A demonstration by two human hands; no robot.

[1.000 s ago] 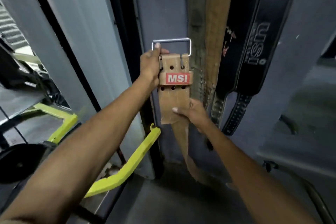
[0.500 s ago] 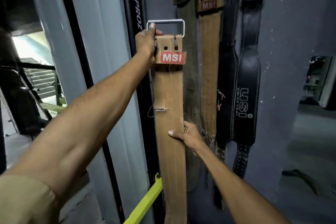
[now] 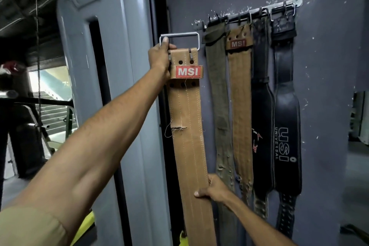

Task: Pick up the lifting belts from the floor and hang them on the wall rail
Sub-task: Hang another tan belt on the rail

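Beside the wall rail (image 3: 249,12), off its left end: tan MSI belt (image 3: 185,126), upright, unhung, lower end cut off by the frame. Left hand (image 3: 159,58) grips the buckle end. Right hand (image 3: 214,188) clamps the strap lower down, fingers hidden behind it. Four hung belts (image 3: 286,116) crowd the rail, leaving only its left tip bare.

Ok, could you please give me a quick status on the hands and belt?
Left hand grips tan belt at the buckle; right hand holds it lower down. Belt not yet on wall rail. Four hung belts crowd the rail.
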